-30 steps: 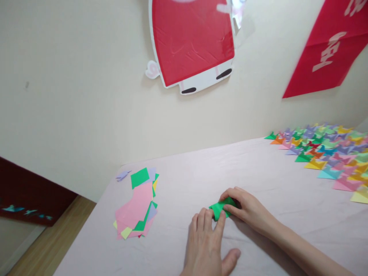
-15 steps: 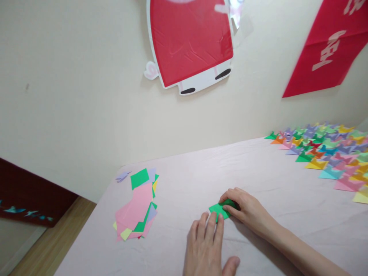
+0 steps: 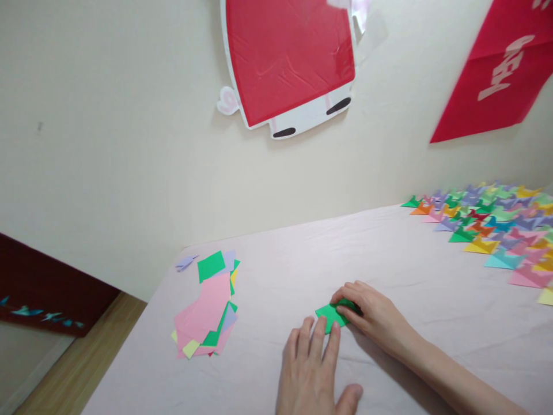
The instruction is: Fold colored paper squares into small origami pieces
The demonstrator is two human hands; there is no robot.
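A small green sheet of paper (image 3: 332, 317) lies on the pale tablecloth, partly covered by both hands. My right hand (image 3: 367, 311) grips its far right edge, thumb on top and fingers curled over the far side. Flat on the table, my left hand (image 3: 307, 363) has its fingers spread, and its index and middle fingertips rest on the sheet's near edge. Whether the paper has a fold under the right fingers is hidden.
Loose coloured paper sheets (image 3: 207, 308) lie in a pile at the left. Beyond them is a small purple folded paper (image 3: 185, 263). Rows of colourful folded paper figures (image 3: 481, 246) stand at the right. A wall (image 3: 129, 144) with red decorations rises behind the table.
Both hands stay almost in place on the green paper, the left index finger spreading slightly. The whole view has shifted a little.
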